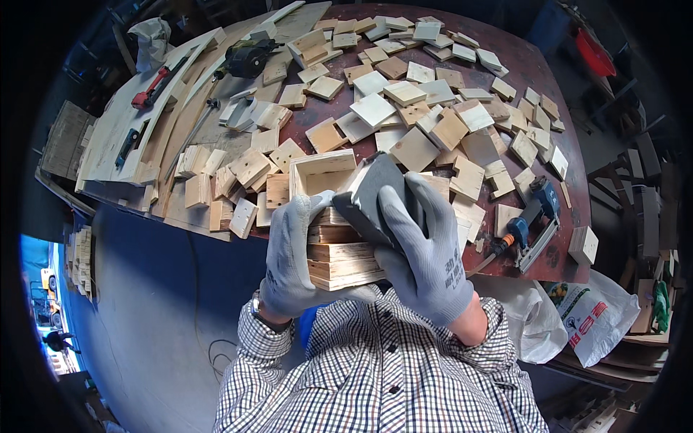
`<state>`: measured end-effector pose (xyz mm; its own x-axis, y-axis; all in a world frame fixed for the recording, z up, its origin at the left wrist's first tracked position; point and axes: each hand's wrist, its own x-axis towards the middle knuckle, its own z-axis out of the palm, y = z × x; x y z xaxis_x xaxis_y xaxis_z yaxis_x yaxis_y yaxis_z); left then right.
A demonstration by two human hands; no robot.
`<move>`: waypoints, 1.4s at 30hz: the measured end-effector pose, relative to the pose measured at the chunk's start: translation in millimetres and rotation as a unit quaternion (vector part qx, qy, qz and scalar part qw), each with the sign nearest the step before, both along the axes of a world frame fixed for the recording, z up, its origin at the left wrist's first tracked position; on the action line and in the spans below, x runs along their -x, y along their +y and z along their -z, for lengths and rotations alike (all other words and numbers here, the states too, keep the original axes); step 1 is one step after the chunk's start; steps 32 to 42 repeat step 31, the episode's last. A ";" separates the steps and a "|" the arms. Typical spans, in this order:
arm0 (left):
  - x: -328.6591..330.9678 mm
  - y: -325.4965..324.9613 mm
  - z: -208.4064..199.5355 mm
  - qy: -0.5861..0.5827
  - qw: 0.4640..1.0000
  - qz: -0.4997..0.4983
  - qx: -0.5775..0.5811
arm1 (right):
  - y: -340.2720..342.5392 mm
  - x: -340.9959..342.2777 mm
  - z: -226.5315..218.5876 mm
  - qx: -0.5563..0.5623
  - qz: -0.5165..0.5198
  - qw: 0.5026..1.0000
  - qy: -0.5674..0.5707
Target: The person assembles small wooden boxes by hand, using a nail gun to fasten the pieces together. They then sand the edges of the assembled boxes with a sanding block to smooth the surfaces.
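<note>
My left hand (pixel 290 249), in a grey knit glove, is wrapped round a small wooden box (pixel 343 265) with layered edges, held in front of my chest. My gloved right hand (pixel 427 252) grips a dark grey block (pixel 374 193) that looks like a sanding block. It is tilted against the upper right of the box and hides part of it. Just behind my left fingers is an open-topped wooden frame (pixel 323 172); I cannot tell whether it belongs to the held box.
Many loose wood pieces (pixel 415 148) cover the dark red table (pixel 559 249). A blue nail gun (pixel 530 220) lies at its right edge. Long boards (pixel 119 137) at left carry a red tool (pixel 150 90) and a black tool (pixel 249 59). White sacks (pixel 588 317) hang at lower right.
</note>
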<state>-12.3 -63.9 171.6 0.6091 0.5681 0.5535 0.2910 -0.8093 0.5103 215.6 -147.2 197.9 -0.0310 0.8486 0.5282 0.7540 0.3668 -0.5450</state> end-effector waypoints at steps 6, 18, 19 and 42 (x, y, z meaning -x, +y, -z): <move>-5.5 -1.4 -4.1 0.012 0.997 -0.039 -0.062 | -13.1 8.3 -6.0 -0.054 -0.058 0.997 -0.015; -13.9 -6.5 5.4 0.007 0.995 -0.060 -0.083 | -10.1 4.1 8.7 -0.014 -0.048 0.999 0.002; -14.0 -2.5 11.4 -0.021 0.995 -0.042 -0.083 | -17.1 8.0 12.6 -0.022 -0.067 0.997 0.007; -8.9 -9.3 10.4 -0.059 0.998 0.025 0.027 | 4.2 -14.8 7.8 -0.019 -0.123 0.991 0.042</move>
